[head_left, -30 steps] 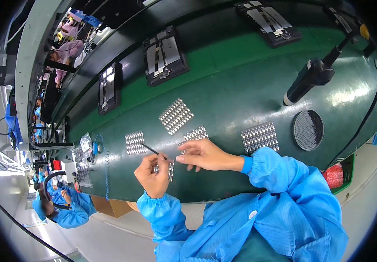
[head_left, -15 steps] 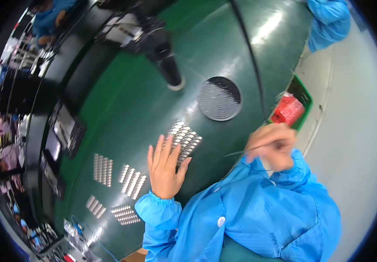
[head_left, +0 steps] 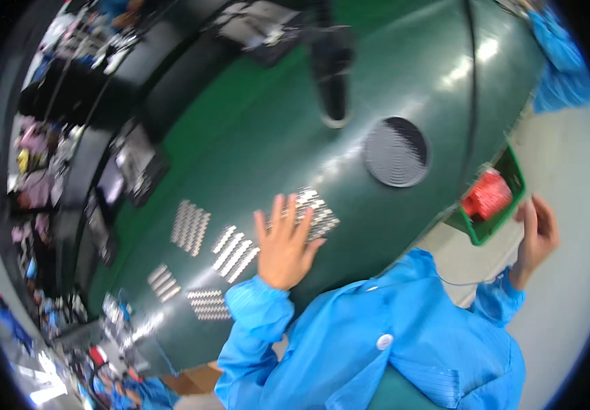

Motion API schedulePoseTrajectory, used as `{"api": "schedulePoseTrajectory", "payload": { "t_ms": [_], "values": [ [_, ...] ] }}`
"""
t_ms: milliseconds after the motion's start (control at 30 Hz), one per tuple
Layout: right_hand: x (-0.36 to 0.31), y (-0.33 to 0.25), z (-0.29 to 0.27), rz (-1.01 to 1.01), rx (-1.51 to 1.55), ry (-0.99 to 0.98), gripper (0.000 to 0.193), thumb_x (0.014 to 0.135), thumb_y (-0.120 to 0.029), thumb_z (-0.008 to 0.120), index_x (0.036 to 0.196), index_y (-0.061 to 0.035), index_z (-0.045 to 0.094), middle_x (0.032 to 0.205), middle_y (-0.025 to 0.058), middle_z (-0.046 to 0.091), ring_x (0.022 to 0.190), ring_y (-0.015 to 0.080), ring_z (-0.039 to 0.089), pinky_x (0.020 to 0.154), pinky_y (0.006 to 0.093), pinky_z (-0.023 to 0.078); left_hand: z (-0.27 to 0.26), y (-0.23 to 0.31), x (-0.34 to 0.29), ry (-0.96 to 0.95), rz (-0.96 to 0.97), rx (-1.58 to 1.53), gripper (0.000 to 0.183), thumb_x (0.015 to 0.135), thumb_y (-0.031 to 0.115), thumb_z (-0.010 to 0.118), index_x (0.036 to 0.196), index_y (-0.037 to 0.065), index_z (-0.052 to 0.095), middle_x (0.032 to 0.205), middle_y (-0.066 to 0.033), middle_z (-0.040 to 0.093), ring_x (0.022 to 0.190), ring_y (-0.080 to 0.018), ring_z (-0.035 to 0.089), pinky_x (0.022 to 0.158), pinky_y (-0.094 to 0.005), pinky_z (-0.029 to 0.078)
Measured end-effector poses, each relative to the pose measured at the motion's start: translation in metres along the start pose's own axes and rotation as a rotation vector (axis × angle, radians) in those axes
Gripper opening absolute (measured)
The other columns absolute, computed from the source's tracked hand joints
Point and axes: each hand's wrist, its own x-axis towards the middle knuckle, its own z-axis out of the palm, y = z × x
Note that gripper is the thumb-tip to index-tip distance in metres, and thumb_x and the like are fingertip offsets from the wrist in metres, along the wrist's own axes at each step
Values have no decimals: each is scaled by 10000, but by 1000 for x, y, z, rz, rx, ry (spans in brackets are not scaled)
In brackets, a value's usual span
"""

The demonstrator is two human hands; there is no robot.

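My left hand (head_left: 285, 251) lies with fingers spread over a block of small silvery metal pieces (head_left: 321, 213) set in slanted rows, covering its near left part. Out beyond the table edge, to the right, my right hand (head_left: 540, 234) is lifted with its fingers curled; blur and angle hide what it holds. More blocks of the same pieces lie left of my left hand: one beside it (head_left: 235, 254), one farther left (head_left: 190, 227), a small one (head_left: 164, 283) and one nearer me (head_left: 209, 305).
A round grey dish (head_left: 396, 154), dark at its upper right, sits on the green table (head_left: 363, 239). A green basket (head_left: 476, 236) with a red wrapped bundle (head_left: 490, 195) hangs by the edge. A dark cylindrical device (head_left: 332, 89) stands behind. A blue sleeve (head_left: 561, 65) shows at upper right.
My right hand has swung right, away from my chest and past the basket; the thin pointed tool seen in it before is not visible now. My left hand stays spread on the block. The view has shifted.
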Motion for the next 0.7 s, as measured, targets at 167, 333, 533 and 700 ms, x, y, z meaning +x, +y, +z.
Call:
{"api": "schedulePoseTrajectory", "payload": {
  "t_ms": [167,333,533,700],
  "values": [
    [-5,-64,131,-656,162,-370,236,659,18,737,863,39,619,707,126,655,643,204,638,608,289,501,7,-1,4,41,5,3,570,797,338,638,1290,99,479,1428,-177,313,1336,-384,243,1003,-650,189],
    [5,-111,237,-261,441,-391,725,667,-98,793,1287,6,431,1268,145,498,1176,223,480,948,392,407,7,-6,-4,86,-30,2,549,798,343,633,1278,117,491,1423,-163,320,1337,-376,240,990,-661,211],
    [9,-119,291,-27,724,-469,437,787,18,672,1187,5,498,890,19,626,663,35,540,552,166,414,10,-8,12,105,1,-25,561,793,352,637,1281,122,484,1429,-149,310,1344,-353,235,991,-660,222],
    [6,-109,280,10,783,-541,400,751,71,674,1122,22,530,747,0,592,607,26,514,538,169,396,8,-10,29,67,29,-25,564,798,357,631,1288,125,475,1435,-143,301,1346,-355,229,994,-667,211]
  ]
}}
